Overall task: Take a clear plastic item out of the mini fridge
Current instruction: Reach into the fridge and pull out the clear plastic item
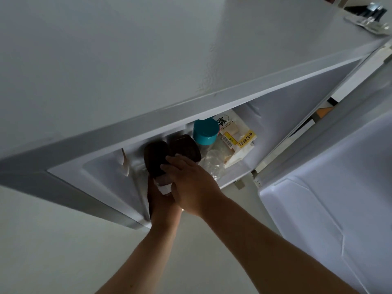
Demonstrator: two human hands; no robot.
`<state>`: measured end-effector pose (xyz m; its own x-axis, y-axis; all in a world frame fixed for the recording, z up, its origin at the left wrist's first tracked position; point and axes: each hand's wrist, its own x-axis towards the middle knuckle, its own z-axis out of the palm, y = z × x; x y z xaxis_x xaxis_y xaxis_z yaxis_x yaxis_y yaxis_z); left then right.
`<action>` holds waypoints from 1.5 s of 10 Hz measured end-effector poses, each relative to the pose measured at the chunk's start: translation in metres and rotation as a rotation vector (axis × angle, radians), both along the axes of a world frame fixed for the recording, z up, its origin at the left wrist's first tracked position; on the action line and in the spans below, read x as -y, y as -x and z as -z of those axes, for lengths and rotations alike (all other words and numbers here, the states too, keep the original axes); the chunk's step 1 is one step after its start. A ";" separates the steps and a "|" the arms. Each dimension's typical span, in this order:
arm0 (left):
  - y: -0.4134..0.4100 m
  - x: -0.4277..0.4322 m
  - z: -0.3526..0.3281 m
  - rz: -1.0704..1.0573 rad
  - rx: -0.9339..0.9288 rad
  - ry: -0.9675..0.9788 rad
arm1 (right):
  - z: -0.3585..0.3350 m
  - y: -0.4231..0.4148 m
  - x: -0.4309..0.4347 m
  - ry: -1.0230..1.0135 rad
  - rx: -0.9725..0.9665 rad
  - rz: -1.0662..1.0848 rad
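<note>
The white mini fridge [148, 60] stands with its door open, and I look down into it. Both hands are at its left side on a clear plastic container with a dark lid [156, 159]. My left hand [161, 202] cups the container from below. My right hand [191, 183] grips it from the right, fingers lying across the lid's edge. Part of its clear body and a white label show between the hands. Just right of my right hand, an empty clear plastic jar [214, 164] lies on its side, untouched.
A second dark-lidded container [185, 146] sits right behind the held one. A teal-lidded jar [205, 131] and a bagged bread loaf with a yellow label [237, 141] fill the right of the shelf. The open door [328, 209] stands at the right. Some clear packaging [369, 20] lies on the fridge top.
</note>
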<state>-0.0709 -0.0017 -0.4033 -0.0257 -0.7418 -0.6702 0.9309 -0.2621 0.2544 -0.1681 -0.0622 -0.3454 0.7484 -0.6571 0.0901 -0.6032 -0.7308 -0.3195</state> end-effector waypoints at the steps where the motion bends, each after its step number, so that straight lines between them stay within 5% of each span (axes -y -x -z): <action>1: 0.009 -0.007 0.017 0.264 1.020 -0.305 | 0.005 0.034 -0.008 -0.007 0.421 0.468; 2: 0.035 -0.011 0.013 0.188 1.059 -0.225 | 0.020 0.067 0.001 -0.349 0.589 0.955; 3: 0.041 0.006 0.009 0.256 0.938 -0.056 | 0.028 0.089 0.022 -0.619 0.666 1.197; 5: 0.054 0.046 -0.003 0.327 0.625 -0.039 | 0.038 0.098 0.042 -0.980 0.738 1.153; 10: 0.064 0.054 -0.003 0.346 0.701 -0.052 | 0.050 0.092 0.044 -0.961 0.714 1.070; 15: 0.050 -0.024 -0.025 0.526 0.836 0.057 | 0.025 0.097 -0.055 -0.928 0.763 1.027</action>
<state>-0.1208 0.0226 -0.3783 0.1038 -0.8031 -0.5868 0.2146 -0.5580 0.8016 -0.2655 -0.0072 -0.3703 -0.0643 -0.8730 -0.4835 -0.1925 0.4863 -0.8524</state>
